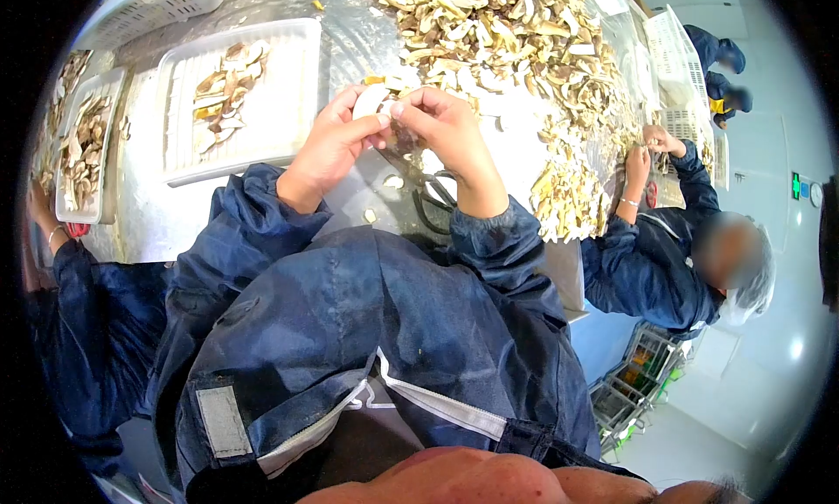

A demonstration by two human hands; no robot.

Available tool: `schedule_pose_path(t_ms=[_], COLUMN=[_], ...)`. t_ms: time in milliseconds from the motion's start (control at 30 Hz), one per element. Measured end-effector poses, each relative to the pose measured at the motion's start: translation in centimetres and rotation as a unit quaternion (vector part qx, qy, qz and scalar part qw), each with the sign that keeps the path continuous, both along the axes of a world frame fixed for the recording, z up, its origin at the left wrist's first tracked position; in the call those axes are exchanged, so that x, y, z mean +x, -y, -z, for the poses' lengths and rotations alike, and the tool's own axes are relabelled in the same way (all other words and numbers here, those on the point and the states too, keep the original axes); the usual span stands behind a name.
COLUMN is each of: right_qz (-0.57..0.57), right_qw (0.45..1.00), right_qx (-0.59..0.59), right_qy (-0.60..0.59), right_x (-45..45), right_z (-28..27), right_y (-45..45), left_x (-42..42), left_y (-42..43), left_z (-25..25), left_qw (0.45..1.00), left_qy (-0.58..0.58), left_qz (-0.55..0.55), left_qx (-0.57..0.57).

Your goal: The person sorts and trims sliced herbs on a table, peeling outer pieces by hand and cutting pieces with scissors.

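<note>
in the head view, we hold a pale, curved mushroom slice (370, 100) up over the shiny metal desk (354, 209). our left hand (336, 143) pinches it between thumb and curled fingers, and our right hand (447, 137) is partly closed, its fingertips at the slice's right end (whether they grip or only touch it, we cannot tell). beneath our right hand lie black-handled scissors (433, 200), with small pale scraps (393, 182) near them. beyond our hands spreads a big heap of cream and brown mushroom slices (502, 45), running down to our right. to our left sits a white rectangular plastic tray (284, 111) with a few slices inside. at our right, a co-worker in navy (651, 264) has both hands by the heap's edge.
</note>
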State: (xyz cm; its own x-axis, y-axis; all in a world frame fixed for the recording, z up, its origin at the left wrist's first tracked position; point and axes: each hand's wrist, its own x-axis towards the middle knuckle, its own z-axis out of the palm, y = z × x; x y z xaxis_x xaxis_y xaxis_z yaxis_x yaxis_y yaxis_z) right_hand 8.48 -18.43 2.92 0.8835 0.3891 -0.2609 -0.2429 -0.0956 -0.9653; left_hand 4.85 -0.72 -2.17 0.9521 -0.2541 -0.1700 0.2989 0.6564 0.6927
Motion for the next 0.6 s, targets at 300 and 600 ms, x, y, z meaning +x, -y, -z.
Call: schedule_pose_path(t_ms=[300,600], right_qz=[0.025,0.005], right_qw=[0.994,0.777], right_qx=[-0.086,-0.457], right_qy=[0.058,0.432], right_x=[0.7,2.6], right_z=[0.8,2.7], right_y=[0.8,-1.8], left_x=[0.2,0.2], left_y=[-0.6,-0.9], left_z=[0.4,0.0], left_qw=[0.997,0.992], left_qy=[-0.031,-0.028], left_qz=[-0.027,-0.092], left_qx=[-0.060,-0.087])
